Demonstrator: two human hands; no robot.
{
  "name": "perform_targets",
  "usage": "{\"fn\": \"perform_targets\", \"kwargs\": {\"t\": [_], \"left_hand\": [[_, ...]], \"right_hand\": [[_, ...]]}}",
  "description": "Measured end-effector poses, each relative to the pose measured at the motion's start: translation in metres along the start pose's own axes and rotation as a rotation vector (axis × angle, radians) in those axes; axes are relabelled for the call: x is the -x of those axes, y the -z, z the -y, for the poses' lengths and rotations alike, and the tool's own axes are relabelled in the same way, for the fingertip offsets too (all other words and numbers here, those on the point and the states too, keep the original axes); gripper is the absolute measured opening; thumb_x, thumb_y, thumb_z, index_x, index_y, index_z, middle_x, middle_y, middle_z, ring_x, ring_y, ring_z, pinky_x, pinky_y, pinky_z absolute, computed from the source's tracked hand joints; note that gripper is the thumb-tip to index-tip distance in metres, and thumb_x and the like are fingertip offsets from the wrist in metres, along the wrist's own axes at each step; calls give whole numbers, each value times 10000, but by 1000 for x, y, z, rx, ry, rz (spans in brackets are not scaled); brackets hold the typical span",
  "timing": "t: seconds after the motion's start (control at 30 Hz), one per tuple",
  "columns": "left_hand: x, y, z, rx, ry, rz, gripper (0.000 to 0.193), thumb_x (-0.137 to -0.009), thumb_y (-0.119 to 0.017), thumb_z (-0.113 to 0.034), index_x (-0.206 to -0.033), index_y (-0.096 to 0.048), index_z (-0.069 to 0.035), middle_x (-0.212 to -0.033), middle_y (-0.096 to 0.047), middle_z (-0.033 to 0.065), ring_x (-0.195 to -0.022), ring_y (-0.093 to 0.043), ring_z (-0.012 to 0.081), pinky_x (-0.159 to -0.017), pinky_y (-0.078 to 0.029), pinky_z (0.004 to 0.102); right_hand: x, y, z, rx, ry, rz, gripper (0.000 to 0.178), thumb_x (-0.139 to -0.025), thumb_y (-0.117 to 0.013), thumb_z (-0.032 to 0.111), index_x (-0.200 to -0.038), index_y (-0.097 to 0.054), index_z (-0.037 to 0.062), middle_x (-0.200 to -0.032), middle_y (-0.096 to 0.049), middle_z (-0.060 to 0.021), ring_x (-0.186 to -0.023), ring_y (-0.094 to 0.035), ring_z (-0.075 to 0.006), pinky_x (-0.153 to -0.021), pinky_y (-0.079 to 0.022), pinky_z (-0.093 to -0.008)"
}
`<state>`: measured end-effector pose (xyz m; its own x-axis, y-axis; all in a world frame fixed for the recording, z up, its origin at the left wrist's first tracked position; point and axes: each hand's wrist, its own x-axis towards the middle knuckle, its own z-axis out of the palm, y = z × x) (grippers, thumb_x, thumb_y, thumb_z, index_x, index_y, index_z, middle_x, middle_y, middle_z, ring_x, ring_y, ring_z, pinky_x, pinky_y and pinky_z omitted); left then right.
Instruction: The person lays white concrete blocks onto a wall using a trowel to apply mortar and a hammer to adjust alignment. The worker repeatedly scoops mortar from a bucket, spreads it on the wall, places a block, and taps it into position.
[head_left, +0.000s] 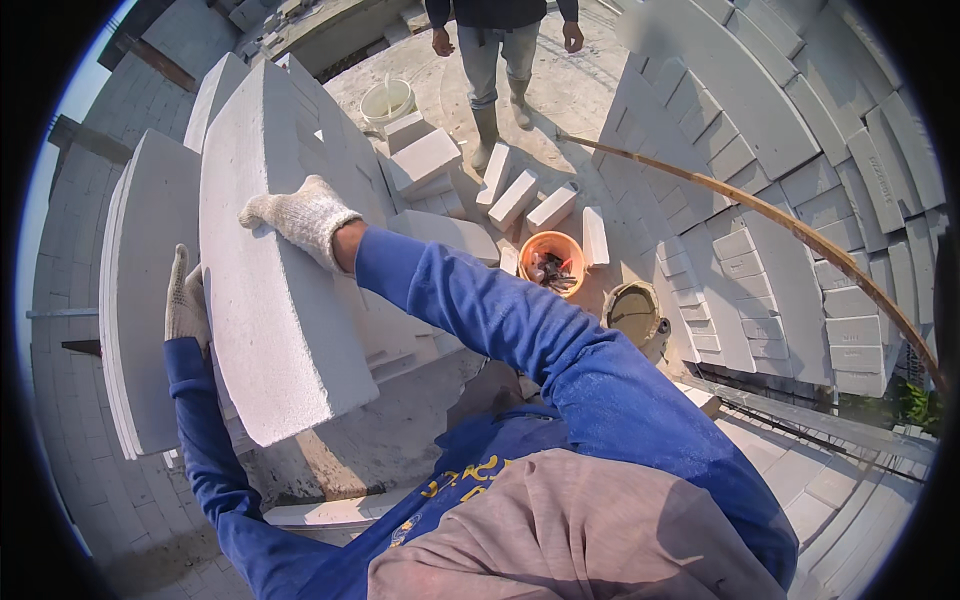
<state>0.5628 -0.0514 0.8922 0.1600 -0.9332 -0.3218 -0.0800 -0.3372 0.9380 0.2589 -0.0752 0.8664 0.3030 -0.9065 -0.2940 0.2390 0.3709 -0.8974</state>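
Note:
A long pale-white building block [265, 270] stands in front of me on the left, its narrow face turned up. My right hand [305, 220], in a knitted white glove, lies across that face with its fingers curled onto the block. Along the block's left side is my left hand [185, 300], gloved too, its fingers stretched upward; part of its palm is hidden. Another pale slab [150, 300] stands just left of that hand. Blue sleeves cover both my forearms.
A person in grey trousers and boots [487, 125] stands ahead. Near them are a white bucket [388, 103], several loose blocks [515, 200], an orange tool bucket [552, 238] and a mortar bucket [633, 312]. A block wall [790, 190] rises at right behind a long wooden strip [750, 190].

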Motion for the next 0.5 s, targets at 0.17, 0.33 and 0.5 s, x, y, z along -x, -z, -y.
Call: {"fn": "perform_targets", "kwargs": {"t": [0.17,0.33,0.5], "left_hand": [[-38,-74,-9,-146,-37,-23,888,-1003,-623,-644,-1582,-457,9,-1540,-546,205,-1301,-616,270,-1114,-496,422],[-21,-149,-48,146,14,168,1010,-932,-633,-751,-1602,-428,-25,-1541,-529,218,-1350,-567,371,-1112,-477,567],[-22,-271,-33,194,11,265,1166,-882,-600,-850,-1654,-280,-38,-1601,-416,251,-1425,-490,430,-1147,-425,643]], "right_hand": [[14,48,-1,340,180,-200,1024,-719,-863,503,-1356,-492,-208,-1245,-634,-347,-1133,-692,-424,-948,-585,-407],[91,130,41,446,372,-184,1014,-769,-814,614,-1329,-525,-180,-1217,-637,-342,-1114,-711,-400,-936,-587,-421],[138,173,34,610,374,-408,1302,-731,-787,735,-1508,-320,-199,-1263,-639,-354,-1230,-671,-447,-1108,-518,-471]]}}
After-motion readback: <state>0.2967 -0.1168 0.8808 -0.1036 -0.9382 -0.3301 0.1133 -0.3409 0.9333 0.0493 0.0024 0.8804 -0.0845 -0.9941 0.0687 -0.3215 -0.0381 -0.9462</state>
